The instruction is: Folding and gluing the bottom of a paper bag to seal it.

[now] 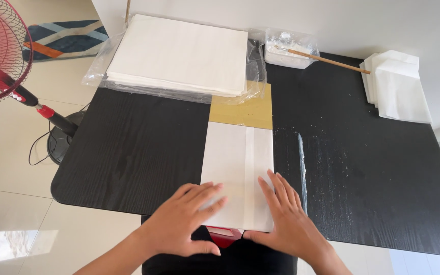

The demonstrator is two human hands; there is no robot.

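Left hand: my left hand [187,221] lies flat, fingers spread, pressing the near left part of the folded white sheet [238,173]; it grips nothing.
Right hand: my right hand [283,219] lies flat and open on the sheet's near right corner.
Sheet: it sits at the near edge of the black surface [133,153], over a tan board [243,109].
Risk, slip: I judge uneven pressure could skew the fold.
Risk, smear: white residue [306,168] just right of the sheet could soil it.
Risk, edge: the sheet overhangs the near edge and could bend.
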